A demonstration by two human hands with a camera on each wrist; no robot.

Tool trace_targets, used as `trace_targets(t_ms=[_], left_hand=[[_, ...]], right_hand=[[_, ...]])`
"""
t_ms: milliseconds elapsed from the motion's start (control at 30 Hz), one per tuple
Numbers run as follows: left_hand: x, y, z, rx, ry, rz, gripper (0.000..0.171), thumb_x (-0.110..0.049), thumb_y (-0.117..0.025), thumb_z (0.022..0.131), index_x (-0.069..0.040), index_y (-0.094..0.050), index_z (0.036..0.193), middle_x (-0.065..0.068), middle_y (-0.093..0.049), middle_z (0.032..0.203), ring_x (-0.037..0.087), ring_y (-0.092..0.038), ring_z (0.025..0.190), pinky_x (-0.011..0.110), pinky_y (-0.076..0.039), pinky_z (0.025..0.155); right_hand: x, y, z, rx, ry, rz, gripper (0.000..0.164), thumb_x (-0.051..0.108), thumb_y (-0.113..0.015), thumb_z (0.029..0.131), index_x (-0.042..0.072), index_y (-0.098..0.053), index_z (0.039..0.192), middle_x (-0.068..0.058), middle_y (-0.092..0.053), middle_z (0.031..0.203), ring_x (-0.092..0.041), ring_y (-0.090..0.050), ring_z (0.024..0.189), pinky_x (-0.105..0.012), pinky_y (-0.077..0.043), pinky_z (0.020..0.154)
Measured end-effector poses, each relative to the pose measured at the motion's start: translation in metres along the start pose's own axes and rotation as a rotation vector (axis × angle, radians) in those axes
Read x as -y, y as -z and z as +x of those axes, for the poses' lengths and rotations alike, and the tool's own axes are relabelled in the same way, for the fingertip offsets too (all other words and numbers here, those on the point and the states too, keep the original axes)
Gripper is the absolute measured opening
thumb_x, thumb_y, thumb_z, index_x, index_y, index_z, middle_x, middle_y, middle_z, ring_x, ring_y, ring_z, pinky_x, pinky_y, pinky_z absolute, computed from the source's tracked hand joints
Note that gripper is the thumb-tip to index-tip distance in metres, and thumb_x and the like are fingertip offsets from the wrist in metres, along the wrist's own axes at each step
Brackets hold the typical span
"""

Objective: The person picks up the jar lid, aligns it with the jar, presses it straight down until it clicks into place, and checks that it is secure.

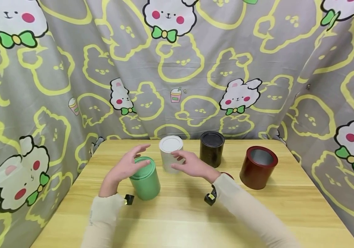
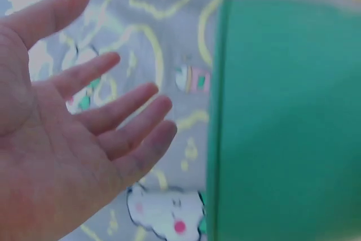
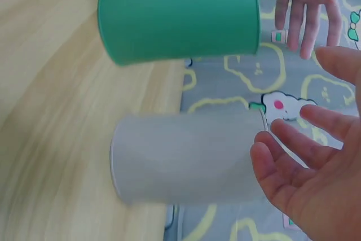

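Beside the top of a green lidded can (image 1: 147, 189), my left hand (image 1: 125, 167) hovers with fingers spread and nothing in its grasp. The left wrist view shows that palm (image 2: 51, 150) apart from the can's side (image 2: 287, 117). A white lidded can (image 1: 165, 160) stands upright just behind and to the right of the green one. My right hand (image 1: 192, 164) is held in front of it with relaxed fingers, overlapping its right side. In the right wrist view, the fingertips (image 3: 262, 156) are right at the top rim of the white can (image 3: 180, 159).
A black lidded can (image 1: 211, 153) stands at the back, right of the white one. Farther right is a dark red can (image 1: 256, 175) with its top uncovered. A red rounded edge (image 1: 228, 175) peeks out behind my right wrist. Patterned curtains (image 1: 183, 69) enclose the wooden table (image 1: 177, 224).
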State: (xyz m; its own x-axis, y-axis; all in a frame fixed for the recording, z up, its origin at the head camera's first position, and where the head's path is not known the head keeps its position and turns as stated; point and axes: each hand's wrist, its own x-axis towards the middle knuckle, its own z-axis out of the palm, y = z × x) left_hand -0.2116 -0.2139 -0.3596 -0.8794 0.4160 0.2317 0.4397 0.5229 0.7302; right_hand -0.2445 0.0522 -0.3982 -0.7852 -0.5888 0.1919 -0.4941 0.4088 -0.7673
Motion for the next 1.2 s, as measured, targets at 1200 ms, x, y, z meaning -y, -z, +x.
trace_targets(t_ms=[1200], left_hand=[[-0.008,-0.165,0.055,0.227,-0.002,-0.036,0.052,-0.019,-0.067,0.086,-0.002,-0.048,0.132,0.016,-0.053,0.128,0.027,-0.052,0.114,0.040,-0.044,0.093]], right_hand=[[-0.116,0.065,-0.094,-0.104,-0.183,-0.157,0.053,0.024,-0.070,0.086,-0.006,-0.053,0.127,-0.024,-0.054,0.121,-0.040,-0.049,0.111,-0.052,-0.045,0.088]])
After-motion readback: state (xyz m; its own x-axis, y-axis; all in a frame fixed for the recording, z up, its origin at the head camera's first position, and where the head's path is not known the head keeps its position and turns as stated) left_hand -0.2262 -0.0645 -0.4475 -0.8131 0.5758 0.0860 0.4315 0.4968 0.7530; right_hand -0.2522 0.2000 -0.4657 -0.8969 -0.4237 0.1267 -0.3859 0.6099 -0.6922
